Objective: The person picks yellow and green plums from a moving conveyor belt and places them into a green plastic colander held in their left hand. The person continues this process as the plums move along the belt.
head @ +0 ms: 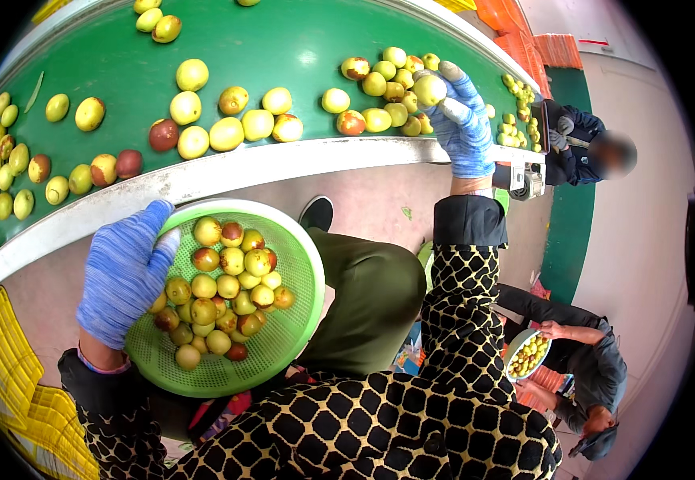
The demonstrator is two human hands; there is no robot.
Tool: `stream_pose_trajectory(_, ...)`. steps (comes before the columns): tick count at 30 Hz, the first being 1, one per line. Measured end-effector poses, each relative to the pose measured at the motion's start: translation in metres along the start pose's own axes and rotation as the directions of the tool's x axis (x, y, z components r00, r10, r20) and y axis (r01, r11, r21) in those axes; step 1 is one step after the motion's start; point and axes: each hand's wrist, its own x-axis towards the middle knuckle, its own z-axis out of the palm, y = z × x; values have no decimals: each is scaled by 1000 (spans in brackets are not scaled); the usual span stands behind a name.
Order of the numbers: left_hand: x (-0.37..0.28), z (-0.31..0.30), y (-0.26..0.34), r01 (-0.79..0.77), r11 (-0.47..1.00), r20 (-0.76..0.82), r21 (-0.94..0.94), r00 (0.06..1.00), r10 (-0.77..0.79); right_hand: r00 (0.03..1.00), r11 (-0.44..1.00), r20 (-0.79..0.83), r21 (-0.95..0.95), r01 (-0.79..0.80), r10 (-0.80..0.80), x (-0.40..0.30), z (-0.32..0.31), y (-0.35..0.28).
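My left hand, in a blue knitted glove, grips the rim of a green plastic colander with a pale edge. Inside it lies a pile of yellow-green and reddish jujubes. Stretched out over the green conveyor belt, my right hand wears a matching glove with greyish fingertips. Between its thumb and fingers is a yellow-green jujube. A cluster of jujubes rests on the belt just left of that hand. More loose jujubes lie along the belt's near side.
A white metal rail edges the belt towards me. Yellow plastic crates stand at lower left, orange crates at the far right. One person is at the belt's right end; another person holds a bowl of jujubes.
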Motion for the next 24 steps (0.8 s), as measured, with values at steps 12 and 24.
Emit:
stream_pose_trajectory(12,-2,-3,2,108,994,91,-31,990,-105,930,864,-355,-492,-104,-91,36,-3,-8)
stream_pose_trajectory(24,0,1,-1,15,1000,22,-22,1000,-15,970,141,-181,-969,-204,162,80,-47,-7)
